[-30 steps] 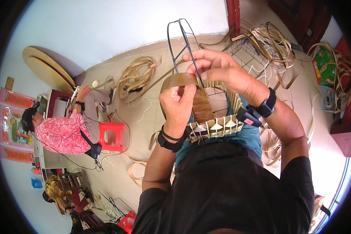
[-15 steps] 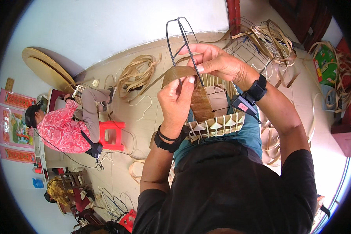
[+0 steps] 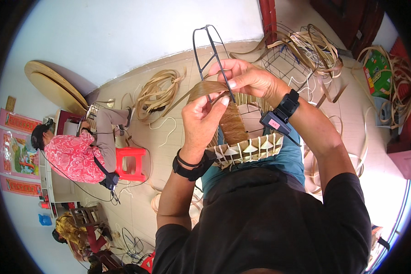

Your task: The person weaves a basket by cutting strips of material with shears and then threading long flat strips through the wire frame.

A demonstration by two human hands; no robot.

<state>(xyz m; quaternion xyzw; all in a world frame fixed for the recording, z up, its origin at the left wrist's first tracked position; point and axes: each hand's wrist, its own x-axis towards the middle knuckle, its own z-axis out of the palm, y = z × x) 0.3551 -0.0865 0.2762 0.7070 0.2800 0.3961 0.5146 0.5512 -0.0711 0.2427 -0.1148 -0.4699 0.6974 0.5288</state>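
Between my knees stands a basket (image 3: 247, 150) with a pale laced rim. A black metal frame (image 3: 207, 65) rises from it as a tall handle, its lower part wrapped in brown strip (image 3: 233, 122). A flat brown weaving strip (image 3: 205, 87) loops over the frame and trails off to the left. My left hand (image 3: 198, 121) is closed, thumb and fingers pinching the strip beside the frame's lower bar. On the far side of the same bar, my right hand (image 3: 251, 81) is closed too, thumb and index finger pressing the strip's edge; its other fingers curl behind the frame.
A coil of tan strips (image 3: 159, 93) lies on the tiled floor. Beyond my right hand, a wire frame (image 3: 281, 61) sits near more tangled strips (image 3: 322, 55). At left, a person in a pink top (image 3: 75, 155) sits near a red stool (image 3: 131, 163). Round wooden boards (image 3: 55, 84) lean on the wall.
Both hands stay at the frame with the strip. The right thumb has shifted slightly against the bar, and the left hand sits a little lower. The whole view has tilted slightly.
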